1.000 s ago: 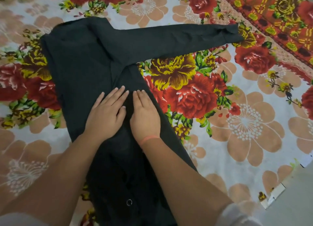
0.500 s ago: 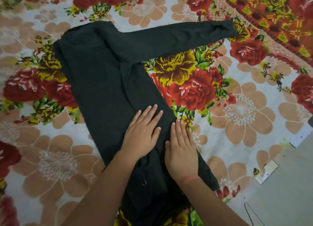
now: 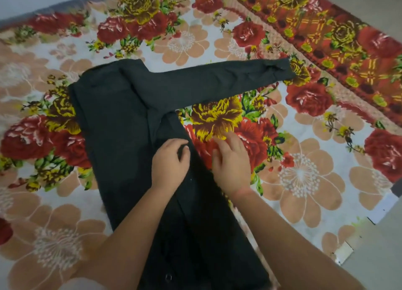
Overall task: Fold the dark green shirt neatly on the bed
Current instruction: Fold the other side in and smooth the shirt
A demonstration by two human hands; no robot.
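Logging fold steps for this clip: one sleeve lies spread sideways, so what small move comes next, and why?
Probably the open right hand, hovering over the floral bedsheet, should reach for the outstretched sleeve and lay it across the dark green shirt. The left hand pinches the shirt's edge, anchoring it, and that sleeve alone sticks out.

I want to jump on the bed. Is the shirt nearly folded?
Not yet. Done: the dark green shirt lies flat on the bed. In hand: the left hand pinches its edge; the right hand is open beside it. Left: the sleeve sticks out sideways, unfolded.
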